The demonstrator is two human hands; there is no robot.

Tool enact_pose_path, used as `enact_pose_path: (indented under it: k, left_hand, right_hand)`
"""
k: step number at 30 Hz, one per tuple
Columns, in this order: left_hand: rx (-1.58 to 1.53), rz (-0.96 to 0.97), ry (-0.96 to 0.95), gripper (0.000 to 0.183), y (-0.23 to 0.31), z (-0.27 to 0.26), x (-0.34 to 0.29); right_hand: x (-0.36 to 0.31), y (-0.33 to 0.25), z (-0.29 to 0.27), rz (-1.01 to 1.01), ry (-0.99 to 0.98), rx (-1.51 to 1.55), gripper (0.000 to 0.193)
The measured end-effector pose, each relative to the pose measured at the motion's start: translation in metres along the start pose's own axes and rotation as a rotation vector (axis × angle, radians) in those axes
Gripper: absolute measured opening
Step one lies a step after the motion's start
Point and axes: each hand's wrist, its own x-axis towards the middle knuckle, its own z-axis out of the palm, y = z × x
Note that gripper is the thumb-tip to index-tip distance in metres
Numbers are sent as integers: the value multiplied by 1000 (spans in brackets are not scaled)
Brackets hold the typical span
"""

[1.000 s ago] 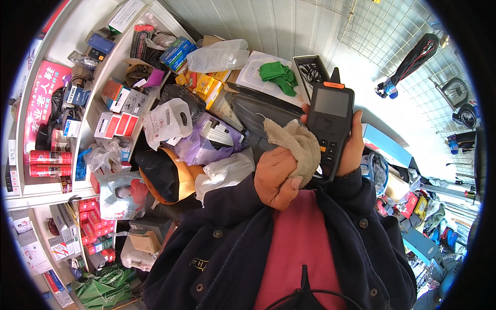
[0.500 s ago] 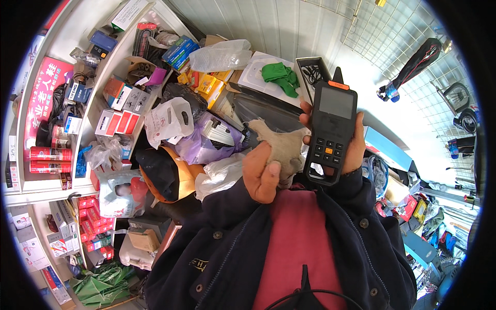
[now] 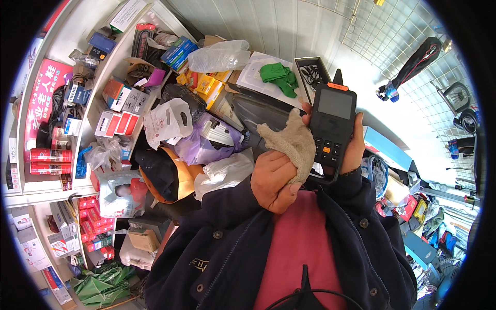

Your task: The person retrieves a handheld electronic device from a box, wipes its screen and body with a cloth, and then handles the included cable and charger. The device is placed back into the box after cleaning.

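My right hand (image 3: 354, 147) grips a black handheld device (image 3: 330, 121) with a grey screen, a keypad, an orange band at its top and a stubby antenna. The device stands upright in front of my chest, screen facing me. In my left hand (image 3: 274, 178) is a bunched beige cloth (image 3: 292, 142), my fingers closed around its lower part. The cloth's edge lies over the lower left of the device and hides part of its keypad. Whether the cloth presses on the device I cannot tell.
Behind my hands lies a crowded heap with a green cloth (image 3: 279, 77), an open box of black cable (image 3: 311, 75) and a purple plastic bag (image 3: 209, 137). Shelves (image 3: 85, 121) full of boxes stand at the left. A wire grid (image 3: 392, 36) hangs on the right wall.
My left hand has moved right with the beige cloth, which now overlaps the device's lower left and covers some keys. The device has hardly moved.
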Motion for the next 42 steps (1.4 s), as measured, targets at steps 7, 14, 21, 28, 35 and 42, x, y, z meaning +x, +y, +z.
enact_pose_path:
  k: [7,14,21,28,35,42]
  left_hand:
    - [33,-122,49,40,-5,16,3]
    - [-40,-153,19,38,-3,17,8]
    - [-139,32,-105,36,-3,23,18]
    - [20,-102,-7,40,-9,28,22]
    - [-26,-19,-132,39,-8,24,14]
    - [26,-143,-50,35,-16,20,33]
  right_hand:
    - [2,-1,-3,-39,-86,7,87]
    - [-1,2,5,-62,-59,10,87]
    - [-11,4,10,-20,57,-78,85]
    - [-16,8,12,-74,6,-59,83]
    - [-13,6,7,22,-54,6,84]
    - [-12,11,10,-75,159,-194,82]
